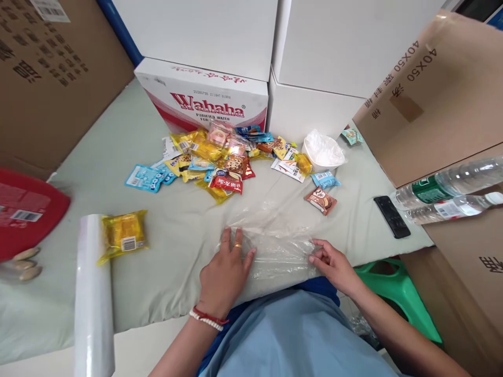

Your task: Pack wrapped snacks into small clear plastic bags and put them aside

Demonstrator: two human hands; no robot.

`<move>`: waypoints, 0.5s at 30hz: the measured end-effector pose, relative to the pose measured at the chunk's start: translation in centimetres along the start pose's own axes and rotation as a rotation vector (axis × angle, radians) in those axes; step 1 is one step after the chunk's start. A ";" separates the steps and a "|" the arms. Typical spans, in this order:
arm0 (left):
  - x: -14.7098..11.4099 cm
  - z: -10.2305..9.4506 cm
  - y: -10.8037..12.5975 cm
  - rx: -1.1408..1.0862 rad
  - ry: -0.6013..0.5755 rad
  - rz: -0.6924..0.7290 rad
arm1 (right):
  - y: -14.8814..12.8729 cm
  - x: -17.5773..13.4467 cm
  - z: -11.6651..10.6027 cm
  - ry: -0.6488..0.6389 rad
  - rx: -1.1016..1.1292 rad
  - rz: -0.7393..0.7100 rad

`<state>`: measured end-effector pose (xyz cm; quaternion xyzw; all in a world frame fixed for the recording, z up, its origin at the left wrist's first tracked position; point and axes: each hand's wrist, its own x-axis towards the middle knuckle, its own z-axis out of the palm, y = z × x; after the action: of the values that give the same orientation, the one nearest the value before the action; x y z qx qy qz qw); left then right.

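A clear plastic bag (275, 251) lies spread on the cloth-covered table in front of me. My left hand (225, 269) rests palm down on its left part, fingers stretched out, a ring on one finger. At the bag's right edge, my right hand (332, 264) has its thumb and fingers pinched together on the plastic. Beyond the bag is a heap of wrapped snacks (230, 159). A brown snack packet (321, 200) and a blue packet (326, 179) lie nearer my right hand. To the left, a yellow-wrapped snack (124, 234) touches a roll of plastic bags (93, 298).
A white bowl lined with plastic (322, 149) stands right of the heap, before white boxes (314, 110) and a Wahaha carton (208, 99). On the right are a phone (392, 217) and two plastic bottles (451, 209). A red package (31, 214) lies far left. Cardboard flanks both sides.
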<state>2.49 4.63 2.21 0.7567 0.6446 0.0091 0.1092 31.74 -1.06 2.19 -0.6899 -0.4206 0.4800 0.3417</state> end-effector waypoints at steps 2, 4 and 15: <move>-0.2 0.2 0.0 -0.007 -0.033 0.014 | -0.7 0.7 -0.9 0.062 -0.083 -0.014; -0.2 0.3 0.1 0.021 -0.097 0.006 | -1.9 2.3 -1.7 0.137 -0.117 -0.014; 0.3 0.0 0.0 0.072 -0.169 0.063 | -9.4 13.7 -1.3 -0.135 -0.389 -0.360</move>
<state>2.55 4.93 2.14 0.7781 0.6087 -0.0745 0.1357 33.12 15.17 5.65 -0.6231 -0.6425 0.3665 0.2541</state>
